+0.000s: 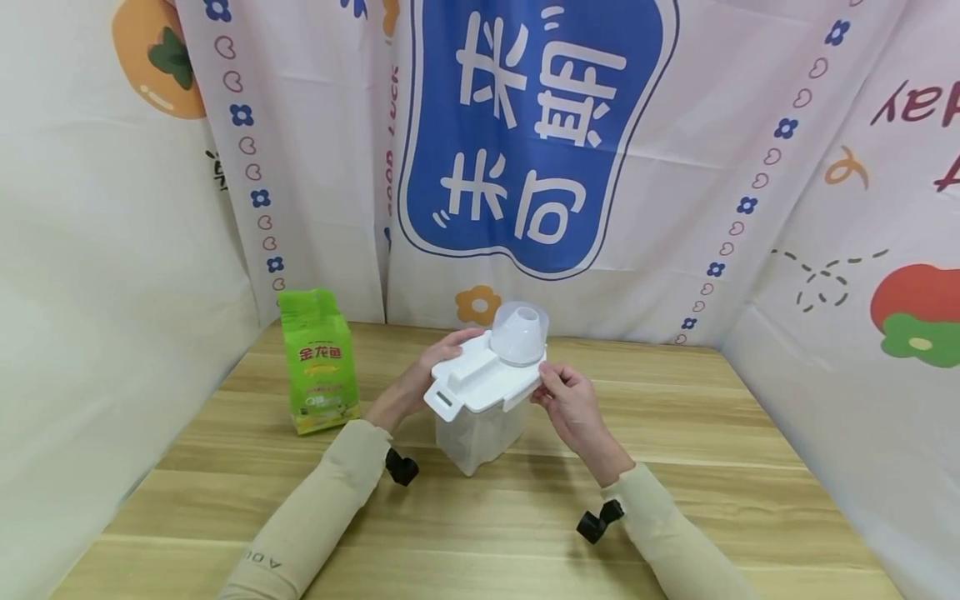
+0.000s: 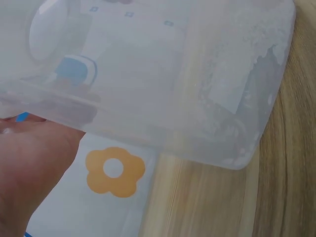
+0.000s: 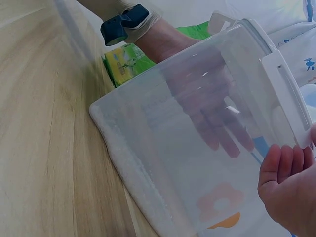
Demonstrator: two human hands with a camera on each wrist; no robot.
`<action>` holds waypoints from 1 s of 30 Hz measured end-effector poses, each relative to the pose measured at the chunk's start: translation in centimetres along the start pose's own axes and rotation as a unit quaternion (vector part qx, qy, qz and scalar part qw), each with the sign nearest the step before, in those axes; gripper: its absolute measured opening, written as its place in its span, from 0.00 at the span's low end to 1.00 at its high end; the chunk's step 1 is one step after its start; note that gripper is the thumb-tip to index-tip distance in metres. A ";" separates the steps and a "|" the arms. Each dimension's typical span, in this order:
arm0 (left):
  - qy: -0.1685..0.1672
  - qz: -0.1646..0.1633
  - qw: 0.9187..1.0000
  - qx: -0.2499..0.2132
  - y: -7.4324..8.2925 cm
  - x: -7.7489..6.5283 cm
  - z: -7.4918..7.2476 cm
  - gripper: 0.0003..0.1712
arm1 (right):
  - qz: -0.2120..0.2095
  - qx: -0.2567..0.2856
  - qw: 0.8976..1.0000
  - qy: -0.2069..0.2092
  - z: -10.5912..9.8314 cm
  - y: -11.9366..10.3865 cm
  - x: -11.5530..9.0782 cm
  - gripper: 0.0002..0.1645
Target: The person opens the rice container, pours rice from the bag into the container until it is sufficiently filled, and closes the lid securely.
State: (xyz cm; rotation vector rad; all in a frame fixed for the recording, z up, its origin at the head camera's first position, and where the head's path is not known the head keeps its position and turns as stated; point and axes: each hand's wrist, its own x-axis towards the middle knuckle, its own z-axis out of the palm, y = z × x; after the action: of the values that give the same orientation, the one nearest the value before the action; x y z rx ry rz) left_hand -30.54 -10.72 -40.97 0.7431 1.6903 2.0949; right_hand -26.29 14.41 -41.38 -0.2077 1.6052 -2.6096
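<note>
A clear plastic storage container (image 1: 480, 437) with a white lid (image 1: 468, 377) stands on the table, and a translucent measuring cup (image 1: 517, 340) sits upside down on the lid. Low in the container lies a thin layer of white grains (image 3: 136, 170), probably rice. My left hand (image 1: 422, 377) rests against its left side; through the wall in the right wrist view its fingers look fairly straight and spread. On the other side, my right hand (image 1: 573, 410) holds the lid's side clip (image 3: 286, 94) with curled fingers, thumb at the lid edge.
A green packaged bag (image 1: 321, 367) stands upright on the wooden table (image 1: 675, 433), left of the container. Printed white cloth (image 1: 330, 208) hangs behind and along both sides of the table. A black wrist camera (image 1: 600, 522) hangs at the right cuff.
</note>
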 end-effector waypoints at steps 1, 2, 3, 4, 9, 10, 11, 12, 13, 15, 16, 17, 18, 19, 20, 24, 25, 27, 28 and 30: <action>0.001 0.000 1.000 0.001 0.0 0.0 0.0 0.33 | 0.000 0.000 1.000 0.001 0.0 0.0 0.0 0.15; 0.001 -0.001 1.000 0.003 0.0 0.0 -0.1 0.33 | 0.000 0.000 1.000 0.002 0.0 0.1 0.0 0.15; 0.001 -0.002 1.000 0.004 -0.1 0.0 -0.1 0.33 | 0.000 0.000 1.000 0.002 0.1 0.1 0.0 0.15; 0.002 -0.003 1.000 0.006 -0.1 0.0 -0.2 0.33 | -0.001 0.000 1.000 0.002 0.1 0.2 0.0 0.14; 0.003 -0.008 1.000 0.009 -0.1 -0.2 -0.2 0.33 | -0.005 -0.004 1.000 -0.004 0.0 0.3 0.1 0.14; 0.002 -0.009 1.000 0.009 -0.1 -0.2 -0.2 0.34 | -0.006 -0.004 1.000 -0.006 0.0 0.3 0.1 0.14; 0.002 -0.009 1.000 0.009 0.0 -0.2 -0.2 0.34 | -0.007 -0.004 1.000 -0.007 0.0 0.3 0.0 0.14; 0.002 -0.009 1.000 0.009 -0.1 -0.2 -0.2 0.34 | -0.007 -0.004 1.000 -0.008 0.1 0.3 0.0 0.14; 0.002 -0.010 1.000 0.008 -0.1 -0.3 -0.2 0.34 | -0.006 -0.003 1.000 -0.009 0.1 0.3 0.0 0.14; 0.003 -0.009 1.000 0.008 -0.1 -0.3 -0.2 0.34 | -0.005 -0.003 1.000 -0.011 0.1 0.3 0.0 0.14; 0.003 -0.009 1.000 0.007 -0.1 -0.2 -0.2 0.34 | -0.006 -0.004 1.000 -0.011 0.0 0.4 0.0 0.15; 0.002 -0.007 1.000 0.004 -0.2 -0.2 -0.1 0.34 | -0.006 -0.003 1.000 -0.010 0.0 0.3 0.0 0.15; 0.002 -0.006 1.000 0.002 -0.2 -0.2 -0.1 0.34 | -0.006 -0.004 1.000 -0.010 0.0 0.4 0.0 0.15; 0.001 -0.005 1.000 -0.001 -0.2 -0.1 -0.1 0.34 | -0.005 -0.003 1.000 -0.009 0.0 0.3 0.0 0.15; -0.001 -0.004 1.000 -0.004 -0.2 -0.1 0.0 0.34 | -0.006 -0.003 1.000 -0.009 -0.1 0.3 0.0 0.15; -0.002 -0.001 1.000 -0.011 -0.1 -0.1 0.1 0.35 | -0.006 -0.002 1.000 -0.012 -0.1 0.3 0.1 0.15; -0.001 -0.001 1.000 -0.011 -0.1 -0.1 0.1 0.35 | -0.006 -0.003 1.000 -0.014 -0.1 0.3 0.1 0.15; 0.001 -0.001 1.000 -0.010 -0.1 -0.1 0.1 0.34 | -0.007 -0.005 1.000 -0.017 0.0 0.3 0.1 0.16; 0.002 -0.001 1.000 -0.009 -0.1 -0.2 0.1 0.34 | -0.008 -0.006 1.000 -0.018 0.0 0.2 0.1 0.16; 0.003 -0.002 1.000 -0.009 0.0 -0.2 0.1 0.34 | -0.008 -0.009 1.000 -0.021 -0.1 0.2 0.1 0.16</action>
State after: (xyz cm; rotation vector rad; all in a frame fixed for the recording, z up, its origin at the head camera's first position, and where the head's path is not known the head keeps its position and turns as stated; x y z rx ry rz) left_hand -30.32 -10.75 -41.01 0.7289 1.6716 2.1097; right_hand -26.40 14.33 -41.61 -0.2753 1.6207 -2.5866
